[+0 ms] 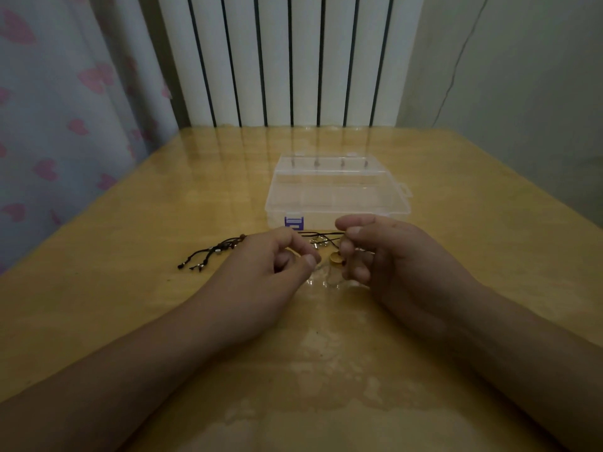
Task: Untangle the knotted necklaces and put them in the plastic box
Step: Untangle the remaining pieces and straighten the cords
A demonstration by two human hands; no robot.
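My left hand (261,272) and right hand (391,256) are bare, both forearms uncovered: no sleeves, rings, watch or bracelets; short plain nails.

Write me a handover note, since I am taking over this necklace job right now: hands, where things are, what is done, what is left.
Left hand: fingers curled, pinching at the tangle; exact grip unclear.
Right hand: fingers curled, pinching the black cord by the gold pendant.
Necklaces: knotted between both hands on the table; beaded cord ends trail left.
Plastic box: just behind the hands, lid appears closed, nothing visible inside.
Done: nothing boxed.
Left: undo the knot, open the box, put the necklaces in.
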